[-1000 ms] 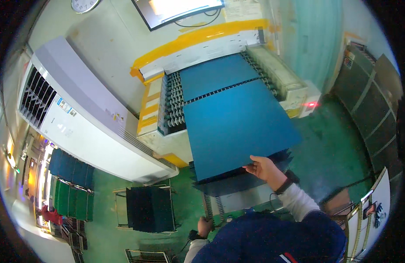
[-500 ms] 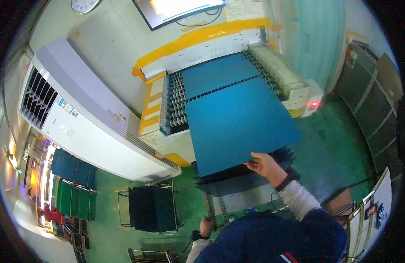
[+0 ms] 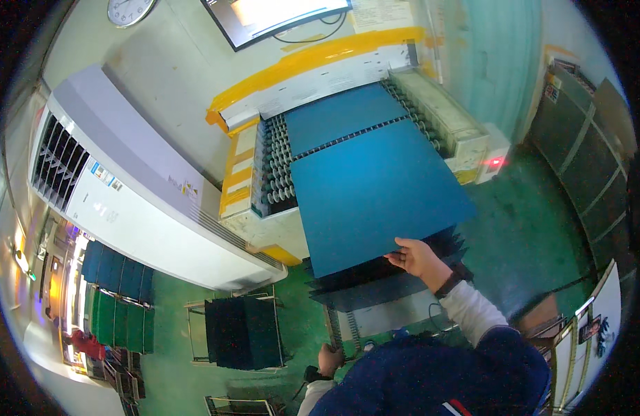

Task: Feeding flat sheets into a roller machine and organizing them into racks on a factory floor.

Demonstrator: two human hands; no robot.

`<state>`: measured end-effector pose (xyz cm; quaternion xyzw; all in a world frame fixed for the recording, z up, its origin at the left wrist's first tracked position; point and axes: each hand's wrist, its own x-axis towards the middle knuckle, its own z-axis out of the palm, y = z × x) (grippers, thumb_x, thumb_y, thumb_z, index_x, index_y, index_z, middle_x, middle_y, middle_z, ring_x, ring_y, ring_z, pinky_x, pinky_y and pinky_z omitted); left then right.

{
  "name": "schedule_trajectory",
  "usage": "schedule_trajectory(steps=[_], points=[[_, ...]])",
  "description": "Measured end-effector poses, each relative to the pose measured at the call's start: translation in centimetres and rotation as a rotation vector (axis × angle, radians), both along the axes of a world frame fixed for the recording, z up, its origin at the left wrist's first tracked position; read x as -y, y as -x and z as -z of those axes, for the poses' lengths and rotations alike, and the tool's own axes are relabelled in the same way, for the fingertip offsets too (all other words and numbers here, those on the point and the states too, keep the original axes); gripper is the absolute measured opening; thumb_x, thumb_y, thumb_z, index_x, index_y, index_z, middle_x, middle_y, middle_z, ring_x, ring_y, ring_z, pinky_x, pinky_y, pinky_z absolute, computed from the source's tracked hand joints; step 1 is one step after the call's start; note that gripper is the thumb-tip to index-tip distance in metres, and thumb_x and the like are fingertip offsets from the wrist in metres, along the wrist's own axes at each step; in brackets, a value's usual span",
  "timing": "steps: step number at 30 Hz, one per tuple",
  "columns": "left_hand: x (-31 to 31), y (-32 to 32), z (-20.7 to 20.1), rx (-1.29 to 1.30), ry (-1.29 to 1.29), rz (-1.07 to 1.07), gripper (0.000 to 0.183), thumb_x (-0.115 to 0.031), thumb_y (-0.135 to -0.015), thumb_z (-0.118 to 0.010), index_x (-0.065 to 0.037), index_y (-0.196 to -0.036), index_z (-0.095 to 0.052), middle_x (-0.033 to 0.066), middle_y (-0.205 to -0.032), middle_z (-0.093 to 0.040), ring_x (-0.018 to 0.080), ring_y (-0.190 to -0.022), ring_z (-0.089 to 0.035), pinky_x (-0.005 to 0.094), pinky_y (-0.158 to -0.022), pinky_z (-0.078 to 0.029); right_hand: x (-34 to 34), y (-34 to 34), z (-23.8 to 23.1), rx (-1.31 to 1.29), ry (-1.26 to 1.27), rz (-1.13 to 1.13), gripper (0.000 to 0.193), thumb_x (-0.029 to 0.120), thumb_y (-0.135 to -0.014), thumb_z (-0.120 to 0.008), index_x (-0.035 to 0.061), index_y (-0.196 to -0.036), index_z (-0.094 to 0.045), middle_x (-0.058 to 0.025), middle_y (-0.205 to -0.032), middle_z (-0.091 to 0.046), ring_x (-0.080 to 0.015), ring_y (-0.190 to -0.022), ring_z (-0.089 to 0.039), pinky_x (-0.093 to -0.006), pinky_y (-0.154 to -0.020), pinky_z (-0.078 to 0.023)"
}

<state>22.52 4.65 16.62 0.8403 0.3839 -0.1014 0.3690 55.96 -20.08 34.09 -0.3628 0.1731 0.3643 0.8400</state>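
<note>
Right grip [image 3: 420, 263], centre-right: narrow, thumb on top at the near edge of the big blue panel [image 3: 379, 197], fingers curled below; reads as a light edge pinch. Left grip [image 3: 330, 359], bottom centre: curled beside the spring-like strips [image 3: 334, 324] of a rack; can't tell if it's holding anything.

Handling, my take: pinch edge only, no fingertips dragged over the face. One-point hold on a wide sheet invites twist, so a second hold on the left side would help. Draw it level and straight so the far edge doesn't scrape the rollers [image 3: 278, 166], and clear the dark panels [image 3: 375, 291] below the near edge.

Panel: mid-frame, far part over the rollers, near part above those dark panels. Flat, rectangular, even matte blue, no marks I can make out. Similar blue panel [image 3: 344, 119] beyond it, upper centre, with a narrow roller gap between.
</note>
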Motion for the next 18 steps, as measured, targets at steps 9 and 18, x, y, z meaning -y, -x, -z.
schedule_trajectory(steps=[9, 18], points=[[-0.5, 0.4, 1.1, 0.045, 0.01, -0.009, 0.032, -0.024, -0.069, -0.07, -0.001, -0.079, -0.05, 0.016, -0.07, -0.061, 0.0308, -0.067, -0.063, 0.0398, -0.06, -0.049, -0.5, -1.0, 0.1, 0.019, -0.026, 0.015, 0.024, 0.017, -0.087, -0.059, 0.0005, -0.101, -0.048, -0.0194, -0.099, -0.057, -0.0343, -0.088, -0.06, -0.0392, -0.072, -0.054], [-0.3, 0.3, 0.6, 0.056, -0.008, 0.024, 0.035, -0.027, -0.069, -0.071, -0.001, -0.08, -0.052, 0.0161, -0.071, -0.063, 0.0315, -0.066, -0.063, 0.0401, -0.06, -0.049, -0.9, -2.2, 0.2, 0.041, -0.032, -0.003, 0.023, 0.015, -0.088, -0.057, -0.0004, -0.102, -0.048, -0.0198, -0.102, -0.056, -0.0346, -0.091, -0.06, -0.0391, -0.073, -0.053]])
